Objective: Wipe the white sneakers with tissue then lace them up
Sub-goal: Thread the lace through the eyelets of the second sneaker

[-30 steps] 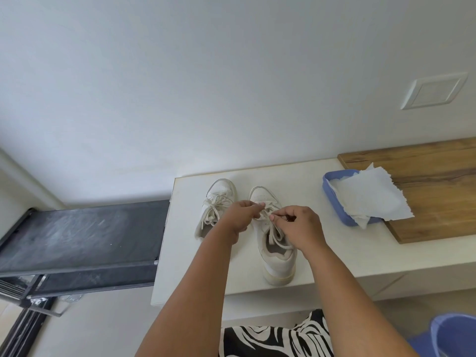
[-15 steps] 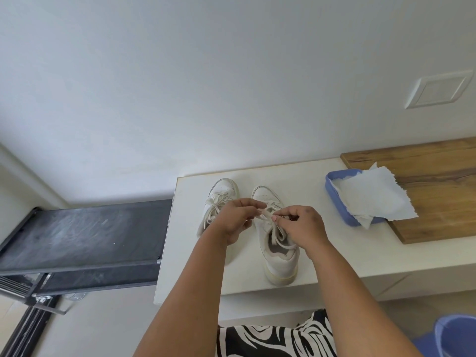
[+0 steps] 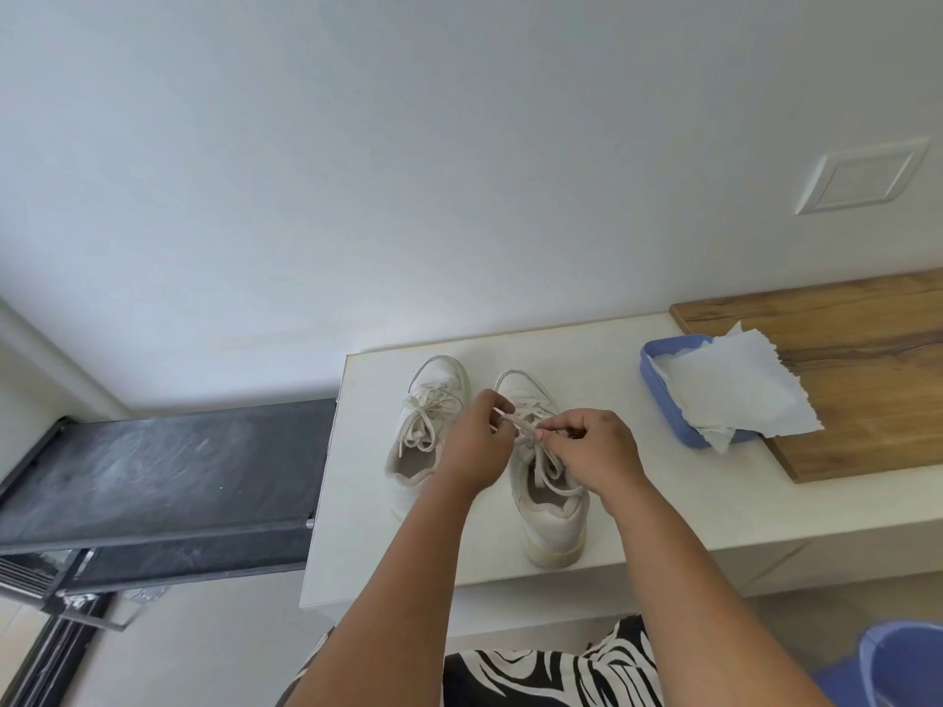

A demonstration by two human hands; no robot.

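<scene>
**Both hands pinched close together**

Both forearms reach forward and converge. The left hand has its fingers curled and pinching, knuckles up. Just beside it, the right hand pinches between thumb and forefinger, the other fingers curled.

A single wide-angle camera sat on the person's head and looked forward and down. It stood close above the white flat worktop, near enough that both bare forearms ran up from the bottom edge to the middle of the view. The pale plain wall filled the upper half, its lines bent by the lens. No second view shared the scene.
</scene>
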